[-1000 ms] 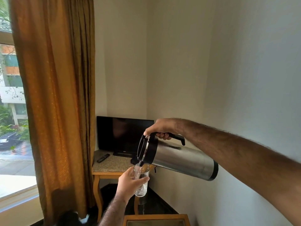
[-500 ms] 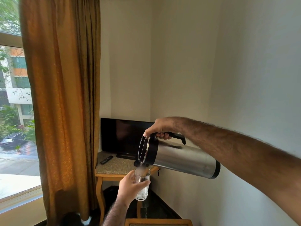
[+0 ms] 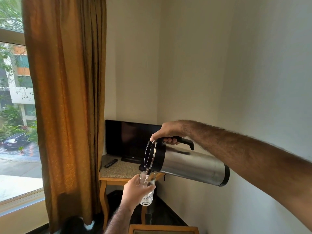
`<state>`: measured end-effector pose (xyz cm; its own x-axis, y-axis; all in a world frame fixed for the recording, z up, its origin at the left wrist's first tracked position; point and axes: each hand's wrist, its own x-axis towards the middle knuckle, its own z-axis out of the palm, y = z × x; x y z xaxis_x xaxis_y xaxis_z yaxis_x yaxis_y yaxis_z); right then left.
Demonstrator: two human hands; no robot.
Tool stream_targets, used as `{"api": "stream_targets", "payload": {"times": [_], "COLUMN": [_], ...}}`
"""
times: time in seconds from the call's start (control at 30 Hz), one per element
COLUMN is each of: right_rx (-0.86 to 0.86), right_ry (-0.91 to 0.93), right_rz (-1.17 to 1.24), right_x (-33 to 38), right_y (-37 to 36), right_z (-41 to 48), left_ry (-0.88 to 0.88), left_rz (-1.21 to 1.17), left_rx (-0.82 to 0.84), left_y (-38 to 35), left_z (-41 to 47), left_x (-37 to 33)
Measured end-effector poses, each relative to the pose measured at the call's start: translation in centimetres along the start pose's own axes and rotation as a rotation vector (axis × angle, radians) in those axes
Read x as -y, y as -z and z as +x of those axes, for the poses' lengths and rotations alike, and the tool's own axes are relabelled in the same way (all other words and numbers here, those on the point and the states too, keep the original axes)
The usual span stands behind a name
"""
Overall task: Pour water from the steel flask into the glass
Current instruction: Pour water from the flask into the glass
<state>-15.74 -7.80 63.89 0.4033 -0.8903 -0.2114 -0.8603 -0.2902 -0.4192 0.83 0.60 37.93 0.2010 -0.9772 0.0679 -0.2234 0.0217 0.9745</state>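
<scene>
The steel flask [image 3: 190,166] lies almost level in the air, its black collar and open lid turned left. My right hand [image 3: 166,132] grips its black handle from above. A thin stream of water falls from the spout into the clear glass [image 3: 148,190] just below. My left hand [image 3: 135,191] wraps around the glass from the left and holds it upright in the air. Water with bubbles fills the bottom part of the glass.
Behind the hands, a wooden corner table [image 3: 118,174] with a stone top carries a dark TV [image 3: 128,139] and a remote [image 3: 111,163]. An orange curtain [image 3: 65,98] hangs at the left beside a window. A wooden frame edge [image 3: 162,229] shows at the bottom. White wall on the right.
Both hands, the flask and the glass sit slightly lower in the frame. The flask stays tilted, the stream keeps falling, and the water in the glass has risen a little.
</scene>
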Motion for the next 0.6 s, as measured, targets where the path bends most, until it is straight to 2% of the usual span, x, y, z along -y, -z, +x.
{"api": "stream_targets", "payload": {"times": [0.6], "right_rx": [-0.007], "right_ry": [-0.019], "right_rz": [0.028], "right_x": [-1.0], "right_y": [0.4], "right_z": [1.8], "left_ry": [-0.003], "left_rz": [0.006], "left_rx": [-0.009], "left_y": [-0.2], "left_z": [0.8], "left_x": [0.8]}}
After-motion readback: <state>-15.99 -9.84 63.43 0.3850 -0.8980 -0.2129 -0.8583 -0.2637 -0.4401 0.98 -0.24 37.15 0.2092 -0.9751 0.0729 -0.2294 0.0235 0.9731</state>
